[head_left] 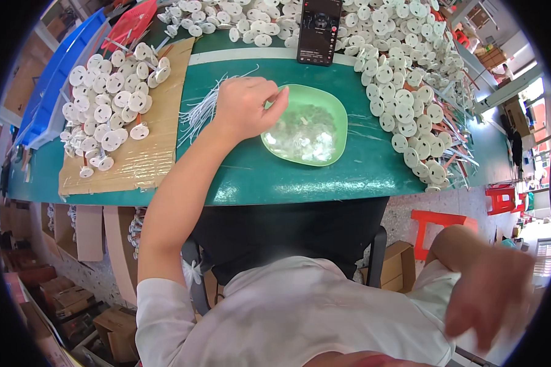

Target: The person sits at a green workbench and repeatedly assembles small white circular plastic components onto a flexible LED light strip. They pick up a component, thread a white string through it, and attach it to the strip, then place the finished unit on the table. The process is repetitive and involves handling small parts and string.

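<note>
My left hand point(245, 109) is closed, its fingers curled under and turned away from view, so anything inside them is hidden. It hovers at the left rim of a light green dish point(341, 131) that holds many small clear pieces. Beside that wrist, a loose bundle of thin white strips point(196, 119) lies on the green tabletop point(275, 186). My right hand point(490, 293) is raised off the table at the lower right. Motion smears it, and its fingers do not show clearly.
A cardboard sheet point(144, 168) at the left carries a pile of white round discs on stems point(103, 113). More such discs point(404, 113) heap along the back and right. A phone point(319, 30) stands at the back. A blue tray point(61, 79) and red basket point(130, 24) are far left.
</note>
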A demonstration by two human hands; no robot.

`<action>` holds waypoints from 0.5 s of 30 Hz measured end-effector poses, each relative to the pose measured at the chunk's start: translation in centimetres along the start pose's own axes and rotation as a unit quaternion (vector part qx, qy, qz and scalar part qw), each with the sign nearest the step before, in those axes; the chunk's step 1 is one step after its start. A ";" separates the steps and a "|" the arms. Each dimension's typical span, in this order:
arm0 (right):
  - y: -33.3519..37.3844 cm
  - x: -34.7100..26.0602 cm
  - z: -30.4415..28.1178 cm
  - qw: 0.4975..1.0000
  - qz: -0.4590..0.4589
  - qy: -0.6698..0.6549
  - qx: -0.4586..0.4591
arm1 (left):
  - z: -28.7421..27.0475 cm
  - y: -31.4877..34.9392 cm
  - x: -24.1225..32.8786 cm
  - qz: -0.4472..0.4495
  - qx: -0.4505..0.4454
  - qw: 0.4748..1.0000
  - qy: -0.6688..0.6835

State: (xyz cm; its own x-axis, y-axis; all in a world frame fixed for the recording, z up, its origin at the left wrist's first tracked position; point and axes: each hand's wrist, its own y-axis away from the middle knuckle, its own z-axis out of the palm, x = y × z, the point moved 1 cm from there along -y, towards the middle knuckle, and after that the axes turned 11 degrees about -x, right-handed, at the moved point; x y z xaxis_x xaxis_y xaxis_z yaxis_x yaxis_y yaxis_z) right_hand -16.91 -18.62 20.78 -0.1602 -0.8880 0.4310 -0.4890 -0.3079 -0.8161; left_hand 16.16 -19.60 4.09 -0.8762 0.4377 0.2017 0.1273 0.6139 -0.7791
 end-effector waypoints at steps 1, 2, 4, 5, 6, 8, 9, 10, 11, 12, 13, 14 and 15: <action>0.6 1.1 0.5 0.998 0.063 -0.017 -0.016 | 0.4 0.0 0.1 0.002 -0.002 1.000 0.007; 1.3 3.6 1.9 0.989 0.125 -0.016 -0.076 | 0.3 0.1 0.1 0.002 -0.004 1.000 0.005; 2.6 8.7 4.6 0.948 0.238 0.012 -0.211 | 0.2 0.1 0.3 0.000 -0.008 1.000 0.007; 5.1 12.4 7.8 0.915 0.278 -0.006 -0.291 | -0.8 0.6 0.2 -0.007 -0.017 1.000 -0.012; 7.7 15.6 9.4 0.885 0.305 -0.025 -0.352 | -0.7 0.4 0.4 -0.002 -0.020 1.000 -0.013; 13.5 20.6 10.9 0.858 0.285 -0.099 -0.415 | 0.0 -0.2 0.6 0.015 -0.025 1.000 -0.008; 15.2 21.3 12.1 0.838 0.307 -0.118 -0.436 | 0.1 -0.3 0.4 0.012 -0.029 0.999 -0.006; 16.3 21.9 12.7 0.815 0.328 -0.136 -0.458 | 0.0 -0.1 0.3 0.007 -0.033 0.999 -0.003; 16.9 22.6 12.8 0.785 0.358 -0.159 -0.480 | -0.1 0.1 0.3 0.001 -0.039 0.999 0.001; 17.2 23.4 12.9 0.752 0.388 -0.183 -0.500 | 0.0 0.0 0.3 0.004 -0.040 0.999 0.003; 17.5 24.1 13.0 0.717 0.416 -0.208 -0.519 | -0.1 0.0 0.4 0.007 -0.043 0.999 0.004; 17.8 24.7 13.0 0.711 0.409 -0.211 -0.531 | -0.1 -0.1 0.5 0.009 -0.046 0.999 0.006; 17.8 25.0 13.0 0.705 0.401 -0.217 -0.544 | -0.1 0.0 0.5 0.013 -0.048 0.999 0.005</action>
State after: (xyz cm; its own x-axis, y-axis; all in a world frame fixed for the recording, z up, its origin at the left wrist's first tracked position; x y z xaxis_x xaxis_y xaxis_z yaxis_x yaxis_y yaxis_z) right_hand -18.45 -50.72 12.05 -0.5977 -0.7205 -0.3516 -0.7955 0.5875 0.1485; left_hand 15.78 -19.30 4.26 -0.8674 0.4603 0.1892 0.1934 0.6620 -0.7241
